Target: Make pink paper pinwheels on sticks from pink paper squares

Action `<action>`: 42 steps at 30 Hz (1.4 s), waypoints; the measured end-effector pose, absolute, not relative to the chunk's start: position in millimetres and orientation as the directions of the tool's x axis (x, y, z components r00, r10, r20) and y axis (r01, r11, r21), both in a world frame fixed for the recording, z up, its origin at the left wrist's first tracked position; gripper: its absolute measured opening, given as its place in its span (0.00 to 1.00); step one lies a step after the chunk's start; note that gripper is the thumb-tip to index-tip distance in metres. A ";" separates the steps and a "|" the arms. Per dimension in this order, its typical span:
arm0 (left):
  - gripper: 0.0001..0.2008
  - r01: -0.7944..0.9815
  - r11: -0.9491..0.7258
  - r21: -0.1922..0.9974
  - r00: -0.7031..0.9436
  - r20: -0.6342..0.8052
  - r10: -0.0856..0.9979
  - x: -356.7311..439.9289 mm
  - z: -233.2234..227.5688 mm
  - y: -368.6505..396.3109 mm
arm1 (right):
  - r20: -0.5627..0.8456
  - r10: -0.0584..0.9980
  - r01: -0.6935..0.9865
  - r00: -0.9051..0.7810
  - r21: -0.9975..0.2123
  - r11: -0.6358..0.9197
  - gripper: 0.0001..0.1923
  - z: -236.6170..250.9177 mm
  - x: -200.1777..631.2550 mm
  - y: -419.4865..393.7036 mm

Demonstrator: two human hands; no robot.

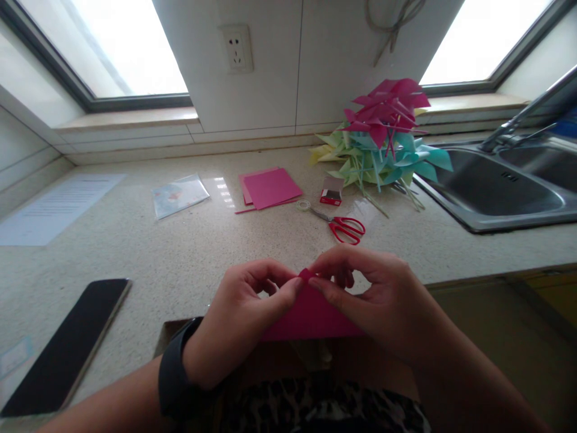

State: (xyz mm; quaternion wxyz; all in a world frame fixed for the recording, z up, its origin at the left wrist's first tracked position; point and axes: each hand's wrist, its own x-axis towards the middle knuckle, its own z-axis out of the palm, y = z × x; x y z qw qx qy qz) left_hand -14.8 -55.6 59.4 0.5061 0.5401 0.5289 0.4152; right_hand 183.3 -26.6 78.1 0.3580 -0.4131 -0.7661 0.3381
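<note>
- Both hands meet at the near edge of the table (189, 252), holding a pink paper sheet (311, 316) up off the surface, where its top corner can be worked.
- The left hand (238, 319) comes in from 7 o'clock, wrist banded by a dark watch (174, 370); its thumb and forefinger are clamped on the sheet's top corner.
- The right hand (383, 300) comes in from 4 o'clock, fingers curled over and pinched on the same corner, touching the left fingertips.
- Red-handled scissors (345, 228) lie just beyond the hands at 12 o'clock, within easy reach.
- More pink sheets (270, 187) sit further back at 11 o'clock.
- Finished paper pinwheels (383, 141), pink, teal and yellow, are heaped at 1 o'clock beside the sink (496, 192).
- A dark phone (67, 346) lies at 9 o'clock.
</note>
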 end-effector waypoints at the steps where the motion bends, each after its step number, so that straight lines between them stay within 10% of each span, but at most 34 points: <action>1: 0.09 0.146 0.077 0.986 0.107 -0.093 0.990 -15.3 59.1 -55.5 | 0.263 0.876 0.391 -0.405 -0.816 0.426 0.03 78.3 183.5 -26.3; 15: 0.10 -0.166 0.190 0.968 0.033 -0.187 0.982 -15.4 52.6 -50.0 | 0.182 0.913 0.447 -0.367 -0.826 0.344 0.11 76.0 215.1 -17.2; 20: 0.10 -0.287 0.087 0.954 -0.111 -0.123 0.986 -14.5 33.7 -47.2 | 0.076 0.982 0.001 -0.170 -0.997 0.077 0.19 47.8 228.5 -17.6; 26: 0.11 -0.362 0.063 0.930 -0.191 -0.140 0.972 -9.4 21.8 -47.8 | -0.032 0.980 -0.476 -0.194 -0.871 -0.122 0.18 13.8 176.5 -35.2; 42: 0.11 -0.419 0.055 0.906 -0.263 -0.179 0.948 -6.2 16.8 -42.4 | -0.110 0.983 -0.652 0.148 -0.758 0.013 0.08 16.7 170.5 -16.1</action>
